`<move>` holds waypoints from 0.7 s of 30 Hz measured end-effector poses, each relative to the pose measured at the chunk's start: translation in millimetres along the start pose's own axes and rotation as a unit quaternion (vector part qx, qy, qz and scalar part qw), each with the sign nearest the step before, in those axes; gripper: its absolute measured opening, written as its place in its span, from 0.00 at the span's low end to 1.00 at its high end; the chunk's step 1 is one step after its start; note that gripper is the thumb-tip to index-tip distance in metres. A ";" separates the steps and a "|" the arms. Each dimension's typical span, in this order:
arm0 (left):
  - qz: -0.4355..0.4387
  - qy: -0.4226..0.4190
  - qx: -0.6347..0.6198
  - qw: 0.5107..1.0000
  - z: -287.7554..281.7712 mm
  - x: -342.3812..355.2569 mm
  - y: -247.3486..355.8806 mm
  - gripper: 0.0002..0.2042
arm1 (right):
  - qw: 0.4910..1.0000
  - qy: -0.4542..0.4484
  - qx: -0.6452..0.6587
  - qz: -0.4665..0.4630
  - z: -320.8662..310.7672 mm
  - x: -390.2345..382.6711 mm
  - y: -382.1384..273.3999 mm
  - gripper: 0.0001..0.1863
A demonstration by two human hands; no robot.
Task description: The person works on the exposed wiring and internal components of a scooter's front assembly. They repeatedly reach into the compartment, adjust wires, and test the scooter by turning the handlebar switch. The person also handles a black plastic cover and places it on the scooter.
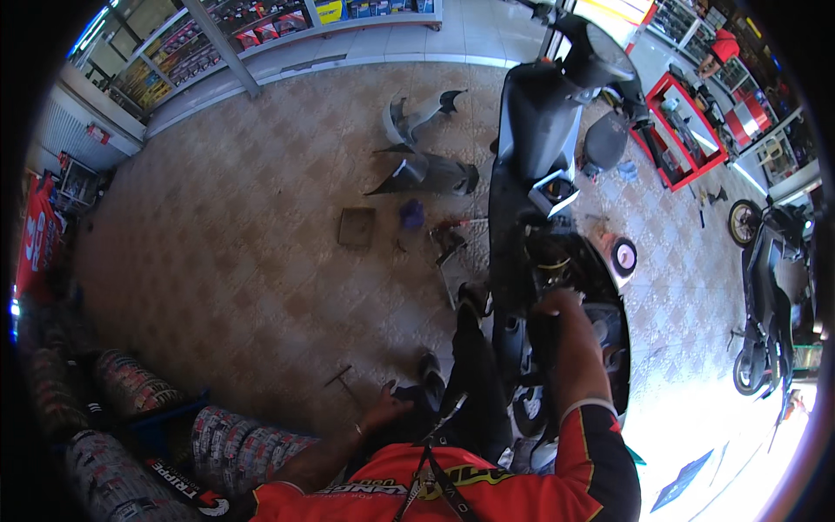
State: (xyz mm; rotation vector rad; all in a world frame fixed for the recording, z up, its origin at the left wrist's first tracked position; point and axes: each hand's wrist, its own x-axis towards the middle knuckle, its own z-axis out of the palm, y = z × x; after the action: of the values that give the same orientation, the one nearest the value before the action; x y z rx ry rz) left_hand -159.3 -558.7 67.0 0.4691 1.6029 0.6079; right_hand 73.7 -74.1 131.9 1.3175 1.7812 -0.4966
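Observation:
A dark scooter [529, 148] stands in front of me and to the right, with its seat off and its inner frame [550, 252] laid bare. My right hand [559, 302] reaches down into that opening; its fingers are mostly hidden, so their grip cannot be made out. Low by my bent leg is my left hand [388, 407], fingers apart, with nothing visible in it. On the floor just beyond it lies a T-handle wrench [339, 376].
Removed body panels [426, 174], a shallow square tray [357, 227] and a purple cloth [411, 214] lie left of the scooter. The seat [605, 142] and a tape-like roll [624, 257] are on its right. Wrapped tyres [235, 444] flank me at left; another motorcycle [765, 287] stands far right.

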 end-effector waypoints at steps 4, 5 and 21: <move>0.000 0.021 -0.008 1.000 1.7 -9.9 -14.0 0.53 | 0.999 0.037 -0.004 0.011 3.6 -0.9 2.1 0.48; -0.019 0.030 -0.014 0.999 2.4 -14.6 -13.5 0.52 | 1.000 0.020 0.005 0.007 4.7 2.3 0.4 0.48; -0.086 0.019 -0.066 0.994 8.7 -27.6 17.8 0.50 | 1.000 -0.012 -0.004 -0.005 15.1 26.6 -3.4 0.46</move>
State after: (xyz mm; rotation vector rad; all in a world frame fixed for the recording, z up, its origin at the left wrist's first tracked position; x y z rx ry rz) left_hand -148.1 -561.0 99.0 0.2195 1.6090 0.5893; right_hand 74.1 -70.9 101.3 1.2919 1.7689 -0.5087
